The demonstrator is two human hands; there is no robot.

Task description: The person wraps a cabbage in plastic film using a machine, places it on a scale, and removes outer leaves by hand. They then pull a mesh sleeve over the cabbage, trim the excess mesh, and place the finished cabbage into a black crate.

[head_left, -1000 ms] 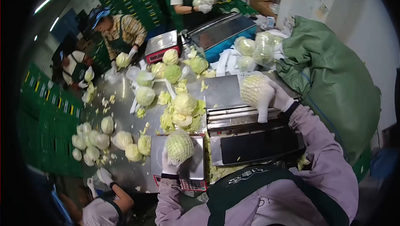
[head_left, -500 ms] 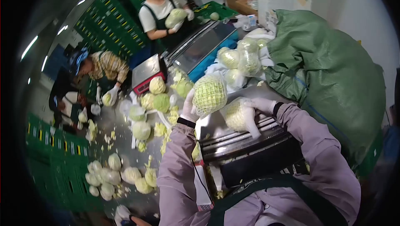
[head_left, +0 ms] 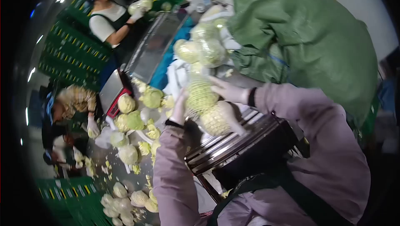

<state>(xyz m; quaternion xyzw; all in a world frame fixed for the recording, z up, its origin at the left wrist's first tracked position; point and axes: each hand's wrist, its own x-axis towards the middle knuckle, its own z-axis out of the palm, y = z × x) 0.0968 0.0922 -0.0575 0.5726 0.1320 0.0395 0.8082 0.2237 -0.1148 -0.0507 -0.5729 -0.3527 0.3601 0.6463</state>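
Observation:
A green cabbage in a white foam net (head_left: 201,96) is between my two gloved hands. My left hand (head_left: 179,108) holds its left side, and my right hand (head_left: 230,91) grips its upper right side. Just below it, a second netted cabbage (head_left: 216,120) lies on a metal-topped machine (head_left: 233,140), the loose tail of its net trailing to the right. Some of my left fingers are hidden behind the held cabbage.
Film-wrapped cabbages (head_left: 204,51) are piled beyond my hands. A large green sack (head_left: 304,38) fills the right side. Loose cabbages (head_left: 127,154) and leaf scraps cover the table on the left, near a red scale (head_left: 114,93). Co-workers (head_left: 110,22) stand across from me, by green crates (head_left: 77,51).
My right hand has left the lower cabbage and now holds the upper one together with my left hand. The view has turned, shifting the surroundings leftward.

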